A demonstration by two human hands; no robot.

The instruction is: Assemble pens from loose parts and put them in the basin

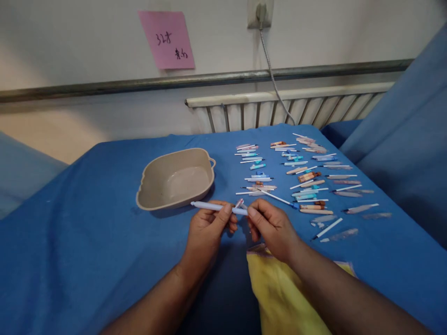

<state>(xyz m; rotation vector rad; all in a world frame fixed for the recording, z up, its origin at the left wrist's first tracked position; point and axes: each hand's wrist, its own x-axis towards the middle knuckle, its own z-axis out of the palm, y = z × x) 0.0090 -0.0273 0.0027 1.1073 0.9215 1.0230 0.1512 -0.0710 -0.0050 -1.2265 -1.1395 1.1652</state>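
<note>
Above the near part of the blue cloth, my left hand (211,225) is closed around a slim light-blue pen barrel (206,204), which points left. My right hand (268,223) is closed too, its thumb and forefinger pinched at the barrel's right end. A small clear and reddish piece (239,203) sticks up between the hands; I cannot tell which hand has it. Just beyond my right hand is a white pen refill (275,197) with a blue end. Pen parts (309,195) lie in rows to the right: barrels, white refills, brown and teal pieces.
A beige plastic basin (153,197) stands on the blue cloth (104,232) left of the pen parts. A yellow cloth (279,288) lies under my right forearm. Behind are a metal rail (139,83), a radiator (251,111) and a plugged-in cable (272,74). Blue curtains hang at both sides.
</note>
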